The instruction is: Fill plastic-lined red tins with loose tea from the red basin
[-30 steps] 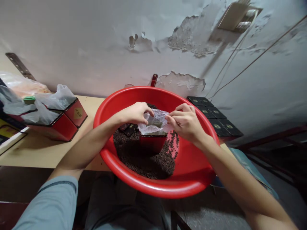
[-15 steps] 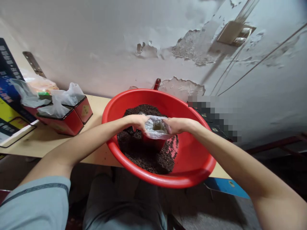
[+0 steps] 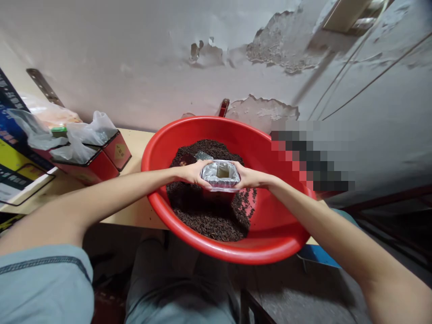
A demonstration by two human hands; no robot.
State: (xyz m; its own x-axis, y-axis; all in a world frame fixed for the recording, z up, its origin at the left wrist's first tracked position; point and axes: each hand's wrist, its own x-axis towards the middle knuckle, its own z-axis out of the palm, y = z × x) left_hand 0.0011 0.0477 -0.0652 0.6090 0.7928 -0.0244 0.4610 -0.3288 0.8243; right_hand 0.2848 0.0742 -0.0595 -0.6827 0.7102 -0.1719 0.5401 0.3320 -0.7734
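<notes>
A big red basin [image 3: 270, 243] holds a heap of dark loose tea leaves [image 3: 209, 216]. Standing in the leaves is a small red tin lined with a clear plastic bag [image 3: 220, 174], its mouth folded open and square. My left hand [image 3: 191, 173] grips the tin's left side, fingers wrapped over the bag's rim. My right hand [image 3: 248, 177] grips the right side the same way. The tin's lower body is dark and half hidden between my hands.
Two red tins lined with plastic bags [image 3: 88, 150] stand on the wooden table [image 3: 135, 216] at the left, beside a blue and yellow box [image 3: 10, 153]. A peeling wall rises behind. A blurred patch covers the area right of the basin.
My hands have gone from pulling the bag's loose edge to clasping the tin's two sides. The bag's mouth is now spread flat and square over the rim.
</notes>
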